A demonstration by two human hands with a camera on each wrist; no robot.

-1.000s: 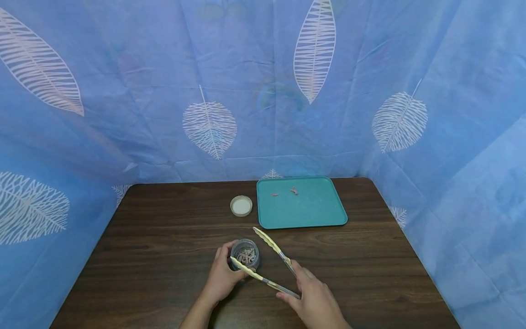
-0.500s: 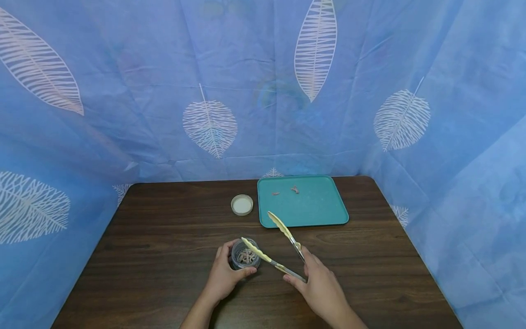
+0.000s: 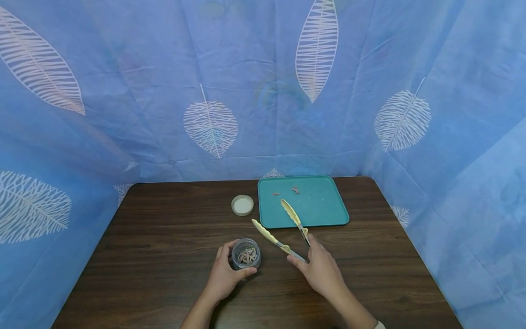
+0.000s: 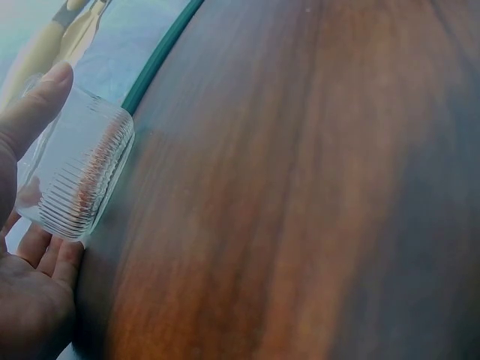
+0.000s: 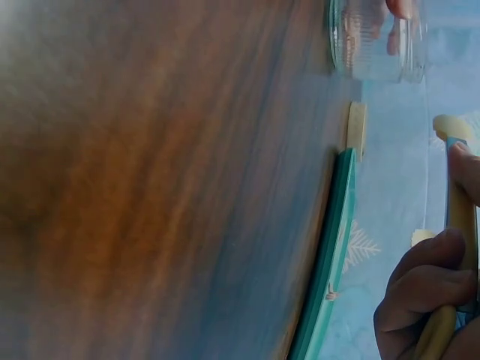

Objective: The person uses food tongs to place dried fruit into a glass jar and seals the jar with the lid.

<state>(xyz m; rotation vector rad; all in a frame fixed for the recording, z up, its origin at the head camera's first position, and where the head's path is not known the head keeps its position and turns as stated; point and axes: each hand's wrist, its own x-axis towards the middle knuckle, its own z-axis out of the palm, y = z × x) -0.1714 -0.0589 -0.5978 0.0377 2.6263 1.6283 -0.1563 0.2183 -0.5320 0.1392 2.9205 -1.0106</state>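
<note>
My left hand grips a clear ridged jar around its side, thumb at the front. Small pale brownish strips lie inside the uncovered jar. My right hand holds a pair of tongs with cream scalloped tips and metal arms. Their arms are spread wide with nothing between them; one tip overlaps the tray in the head view, the other points between jar and tray. On the teal tray lie a few small reddish-brown pieces near the back edge.
A round lid with a pale inside lies left of the tray, behind the jar. The dark wood table ends at a blue leaf-patterned cloth hanging behind and at both sides.
My right hand has carried the spread tongs away from over the jar, forward and right toward the tray. The left hand and jar have stayed nearly in place.
</note>
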